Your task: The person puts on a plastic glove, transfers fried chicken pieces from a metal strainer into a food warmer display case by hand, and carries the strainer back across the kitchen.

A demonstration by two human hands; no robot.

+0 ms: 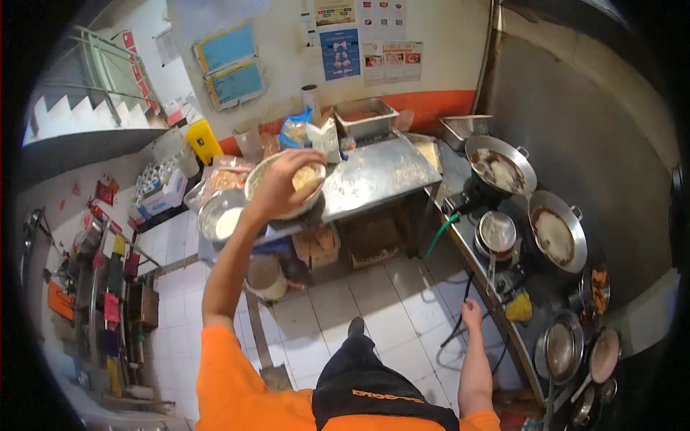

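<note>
My left hand (291,179) is over a round pale bowl (257,179) on the metal table, its fingers curved and apart. Crumbly, light-coloured food (307,177) shows in the bowl beneath the fingers. Just left of it, a metal bowl (208,219) contains a white substance (228,223). My right hand (471,314) hangs low beside the front edge of the stove counter, its fingers curled in, with nothing visible in them. The nearest thing to it is a yellow cloth (519,307) on the counter.
The metal table (374,172) bears bags and a metal tray (365,118). On the right counter stand two woks (532,172) (581,241) of bubbling oil and a strainer (497,231). A bucket (266,279) and tubs are below the table. A green hose (440,233) hangs between.
</note>
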